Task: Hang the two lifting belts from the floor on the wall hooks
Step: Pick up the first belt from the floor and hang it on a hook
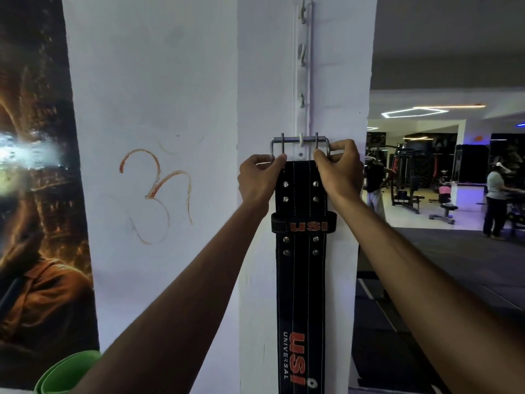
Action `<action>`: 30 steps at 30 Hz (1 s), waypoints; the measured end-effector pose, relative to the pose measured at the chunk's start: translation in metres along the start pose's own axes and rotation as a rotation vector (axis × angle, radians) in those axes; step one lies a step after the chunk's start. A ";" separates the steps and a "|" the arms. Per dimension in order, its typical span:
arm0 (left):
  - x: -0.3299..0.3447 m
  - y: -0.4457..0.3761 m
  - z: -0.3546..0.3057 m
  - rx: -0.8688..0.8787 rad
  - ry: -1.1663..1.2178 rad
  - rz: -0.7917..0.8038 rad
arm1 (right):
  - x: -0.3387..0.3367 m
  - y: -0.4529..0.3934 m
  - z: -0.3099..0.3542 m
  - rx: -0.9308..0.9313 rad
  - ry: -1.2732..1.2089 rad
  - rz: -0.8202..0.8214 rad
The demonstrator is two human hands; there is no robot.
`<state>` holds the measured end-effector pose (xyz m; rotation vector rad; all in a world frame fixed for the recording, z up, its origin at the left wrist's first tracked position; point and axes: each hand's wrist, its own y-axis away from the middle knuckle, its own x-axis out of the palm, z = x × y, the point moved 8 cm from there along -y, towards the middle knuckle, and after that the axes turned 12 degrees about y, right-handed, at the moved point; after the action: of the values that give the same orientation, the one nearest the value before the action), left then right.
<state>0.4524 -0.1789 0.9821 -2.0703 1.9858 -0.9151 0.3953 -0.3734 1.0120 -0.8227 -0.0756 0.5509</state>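
Black lifting belt point(300, 280) hangs flat against the white pillar point(255, 81), its steel buckle point(300, 140) over the lowest hook point(300, 139) of the hook rail point(304, 66). Left hand point(260, 179) and right hand point(338, 170) each pinch the belt's top corners.

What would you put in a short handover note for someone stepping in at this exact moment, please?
Left hand: pinching the left end of the buckle.
Right hand: pinching the buckle's right end.
Black belt: hangs straight down the white pillar, its buckle bar over the lowest hook of the hook rail. Three hooks above are free.
Done: the first belt looks seated on the hook, though both hands are on it.
Left: let go and check it holds; the second belt is out of view and needs fetching and hanging.
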 end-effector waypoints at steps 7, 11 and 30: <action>-0.029 0.053 -0.017 0.220 -0.394 0.056 | -0.029 0.059 0.016 -0.233 0.149 -0.172; -0.066 0.102 -0.001 0.249 -0.454 0.055 | -0.037 0.140 0.002 -0.335 0.170 -0.105; -0.490 0.499 0.286 -0.729 -0.924 0.027 | 0.074 0.725 -0.178 -0.174 0.380 1.012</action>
<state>0.1894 0.1312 0.3454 -2.1077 1.8587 0.8044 0.1912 -0.0588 0.3623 -1.1020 0.6865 1.3334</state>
